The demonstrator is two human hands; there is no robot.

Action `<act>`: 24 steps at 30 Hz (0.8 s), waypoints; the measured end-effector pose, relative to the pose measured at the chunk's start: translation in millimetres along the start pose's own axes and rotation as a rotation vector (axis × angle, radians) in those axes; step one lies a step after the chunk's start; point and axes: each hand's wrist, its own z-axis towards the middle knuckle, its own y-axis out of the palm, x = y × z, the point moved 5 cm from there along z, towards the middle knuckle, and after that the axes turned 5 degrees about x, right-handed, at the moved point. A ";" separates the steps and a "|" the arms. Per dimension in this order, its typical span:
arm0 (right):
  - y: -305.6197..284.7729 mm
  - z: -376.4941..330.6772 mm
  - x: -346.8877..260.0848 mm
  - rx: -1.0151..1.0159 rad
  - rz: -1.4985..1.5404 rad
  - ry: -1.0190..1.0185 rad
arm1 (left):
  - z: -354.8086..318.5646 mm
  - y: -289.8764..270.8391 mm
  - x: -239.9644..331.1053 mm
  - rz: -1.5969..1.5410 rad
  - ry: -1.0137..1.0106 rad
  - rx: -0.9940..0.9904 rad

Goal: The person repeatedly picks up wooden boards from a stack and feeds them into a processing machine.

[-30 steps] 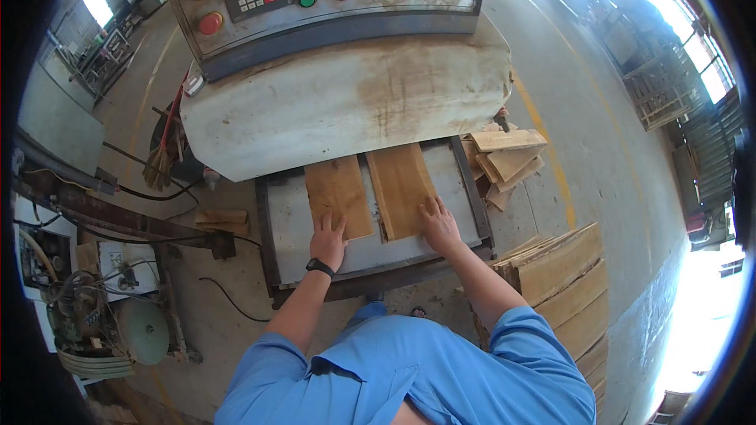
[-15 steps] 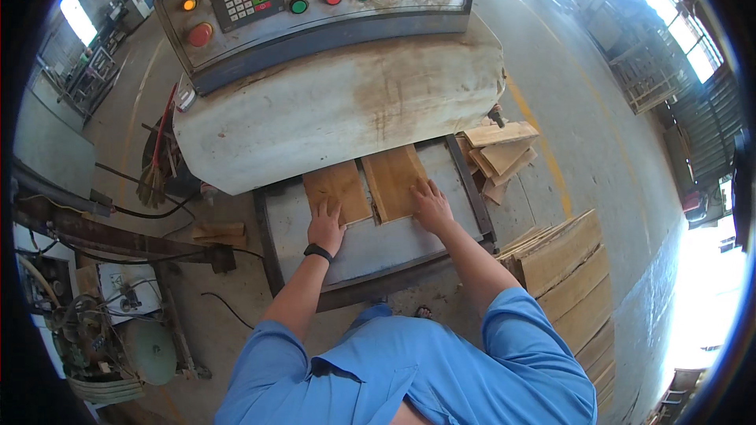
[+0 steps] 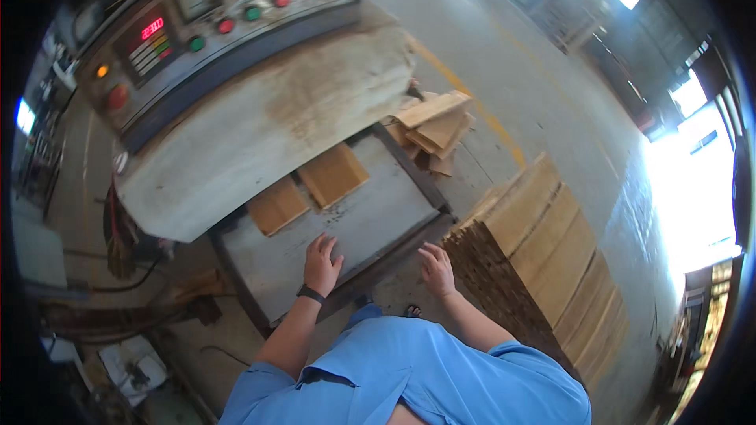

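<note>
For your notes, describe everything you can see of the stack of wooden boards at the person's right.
The stack of wooden boards stands on the concrete floor beside the machine's feed table. It is made of many thin, pale tan boards laid flat in several neat rows, with smooth top faces and darker, rough layered ends facing the person. The right hand hovers open close to its near corner; whether they touch cannot be told.

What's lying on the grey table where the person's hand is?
Two flat wooden boards lie side by side on the grey table, with the left hand resting nearby. Their far ends are hidden under the machine's big cover.
</note>
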 end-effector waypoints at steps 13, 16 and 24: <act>-61.1 -318.2 104.9 -0.187 0.092 0.902 | -57.6 118.9 208.3 -0.255 0.465 -0.550; -82.7 -406.1 101.3 -0.147 0.128 1.040 | -89.7 140.0 256.5 -0.281 0.522 -0.639; -90.8 -701.2 69.1 0.097 0.168 1.565 | -255.5 207.7 395.8 -0.369 0.682 -0.903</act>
